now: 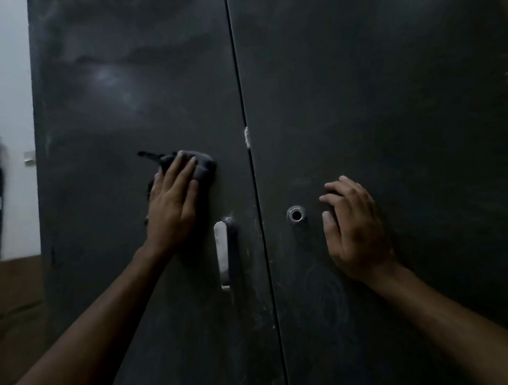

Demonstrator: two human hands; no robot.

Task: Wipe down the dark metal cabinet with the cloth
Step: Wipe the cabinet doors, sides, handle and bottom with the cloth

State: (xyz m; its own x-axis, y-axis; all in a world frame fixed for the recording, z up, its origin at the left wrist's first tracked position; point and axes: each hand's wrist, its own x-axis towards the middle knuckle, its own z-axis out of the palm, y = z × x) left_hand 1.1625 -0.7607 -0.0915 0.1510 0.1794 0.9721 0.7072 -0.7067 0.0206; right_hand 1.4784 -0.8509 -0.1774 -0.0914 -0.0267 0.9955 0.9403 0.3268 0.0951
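My left hand presses the cloth flat-fingered against the left door of the cabinet, just above the handle. My right hand rests loose on the right door, holding nothing. Overlapping strokes with even pressure should clear the smudges.

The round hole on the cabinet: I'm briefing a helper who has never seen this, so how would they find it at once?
Start at the dark metal cabinet and follow the vertical seam between its two doors down to hand height. Just right of the seam sits the small round metal-rimmed hole, between the pale upright door handle on the other door and the right hand. It alone is circular.
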